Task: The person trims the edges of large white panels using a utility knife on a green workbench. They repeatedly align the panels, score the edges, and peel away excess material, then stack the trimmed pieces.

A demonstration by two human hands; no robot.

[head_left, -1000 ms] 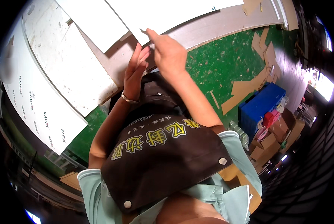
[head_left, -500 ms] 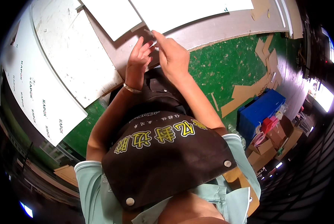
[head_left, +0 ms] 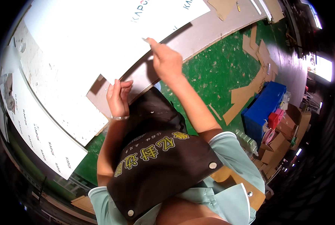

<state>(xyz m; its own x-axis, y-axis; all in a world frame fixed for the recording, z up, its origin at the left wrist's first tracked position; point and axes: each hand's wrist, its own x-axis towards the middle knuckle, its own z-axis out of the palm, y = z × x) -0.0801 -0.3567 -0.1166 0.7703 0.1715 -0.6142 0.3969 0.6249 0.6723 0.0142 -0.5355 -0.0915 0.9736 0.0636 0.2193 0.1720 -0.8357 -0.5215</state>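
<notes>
My right hand (head_left: 168,63) is closed in a pinch over the front edge of a large white panel (head_left: 111,45) on the bench. From its fingertips sticks out a small, thin, pale piece (head_left: 145,39), too small and bright to name. My left hand (head_left: 118,98), wearing a bracelet at the wrist, is beside the panel's near corner with its fingers apart. It holds nothing that I can see. Glare on the panel hides its details, and I cannot tell whether the left fingertips touch it.
The grey bench (head_left: 197,41) carries scraps of brown cardboard (head_left: 221,8) at its far right. A printed white sheet (head_left: 40,135) lies to the left. On the green floor (head_left: 208,71) are more cardboard pieces (head_left: 246,93), a blue crate (head_left: 263,105) and open cartons (head_left: 272,146).
My hands have moved apart: the left back and leftward, the right now over the panel. The white panels appear shifted, with printing now showing on the large one. The whole view has turned.
</notes>
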